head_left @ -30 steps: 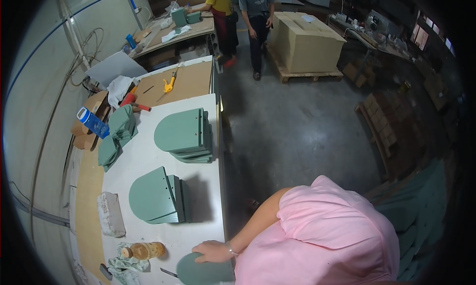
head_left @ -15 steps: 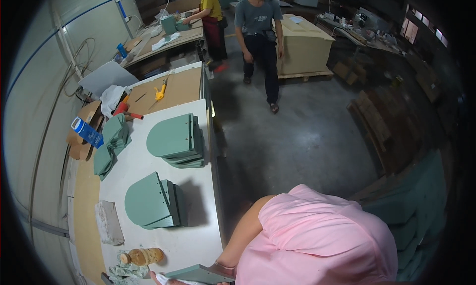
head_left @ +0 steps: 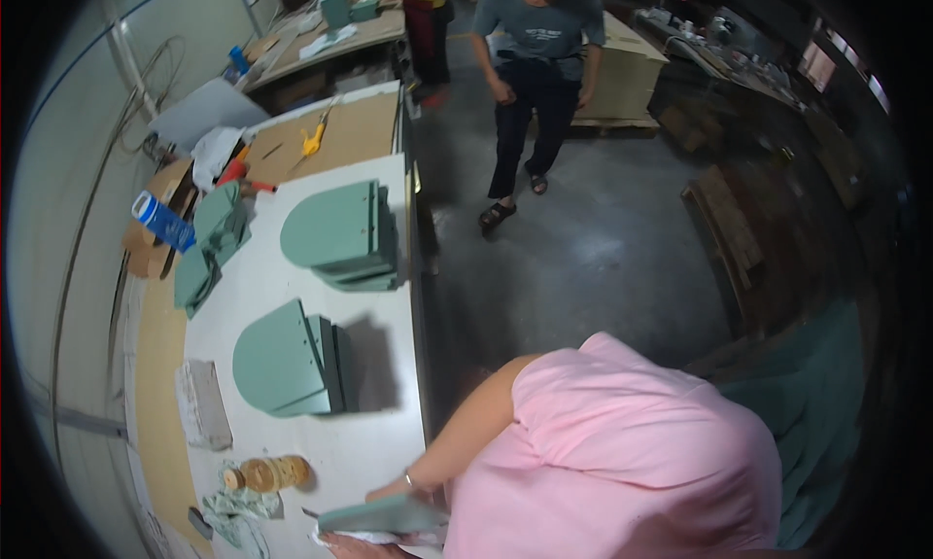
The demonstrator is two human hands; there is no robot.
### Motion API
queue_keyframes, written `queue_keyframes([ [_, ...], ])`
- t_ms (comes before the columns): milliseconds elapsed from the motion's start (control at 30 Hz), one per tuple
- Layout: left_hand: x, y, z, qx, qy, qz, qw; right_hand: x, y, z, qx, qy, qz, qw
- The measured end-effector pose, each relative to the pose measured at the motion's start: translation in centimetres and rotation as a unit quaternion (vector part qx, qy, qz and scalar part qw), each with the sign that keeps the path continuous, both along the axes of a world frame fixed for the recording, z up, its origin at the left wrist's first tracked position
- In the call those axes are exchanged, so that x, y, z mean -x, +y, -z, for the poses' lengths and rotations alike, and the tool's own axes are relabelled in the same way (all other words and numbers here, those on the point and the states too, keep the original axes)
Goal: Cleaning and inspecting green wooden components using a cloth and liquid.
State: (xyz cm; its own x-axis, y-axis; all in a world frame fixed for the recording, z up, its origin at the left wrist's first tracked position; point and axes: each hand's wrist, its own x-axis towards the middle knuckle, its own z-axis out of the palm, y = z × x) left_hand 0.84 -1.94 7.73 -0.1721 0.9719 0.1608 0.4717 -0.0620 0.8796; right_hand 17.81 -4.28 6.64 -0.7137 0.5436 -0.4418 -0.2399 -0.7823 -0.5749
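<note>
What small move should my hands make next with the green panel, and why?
Perhaps slide the white cloth along the green panel with your left hand: the cloth is at its lower edge, while your right hand seems to hold the panel tilted.

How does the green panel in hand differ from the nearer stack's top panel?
The held panel seems tilted, seen narrow; the top panel lies roughly flat, rounded face showing. The left hand and right hand are at the held panel; neither touches the top panel. Dark holes show on the top panel, none visible on the held panel. Both are green.
</note>
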Motion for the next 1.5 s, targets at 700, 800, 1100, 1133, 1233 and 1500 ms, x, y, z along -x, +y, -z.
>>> queue_keyframes([
  [700,2.8,3.4,-4.3,-0.011,-0.117,-0.091,0.989,-6.3,2.0,-1.3,0.026,0.058,0.147,0.987],
  [800,-4.2,2.0,-6.1,-0.24,0.213,0.154,0.934,-5.2,2.1,-1.4,-0.007,0.035,0.117,0.993],
  [1100,4.6,3.3,0.9,0.079,-0.014,-0.038,0.996,-6.2,2.4,-2.7,-0.034,0.035,0.145,0.988],
  [1133,4.6,2.8,0.2,0.154,-0.186,-0.083,0.967,-6.2,2.7,-2.6,-0.023,0.076,0.167,0.983],
  [1233,2.5,0.9,-0.4,0.16,-0.296,0.041,0.941,-6.0,4.3,-2.1,-0.064,0.061,0.171,0.981],
  [1500,1.2,0.2,-2.1,0.122,-0.352,0.042,0.927,-6.2,4.1,-2.8,-0.153,-0.001,0.102,0.983],
])
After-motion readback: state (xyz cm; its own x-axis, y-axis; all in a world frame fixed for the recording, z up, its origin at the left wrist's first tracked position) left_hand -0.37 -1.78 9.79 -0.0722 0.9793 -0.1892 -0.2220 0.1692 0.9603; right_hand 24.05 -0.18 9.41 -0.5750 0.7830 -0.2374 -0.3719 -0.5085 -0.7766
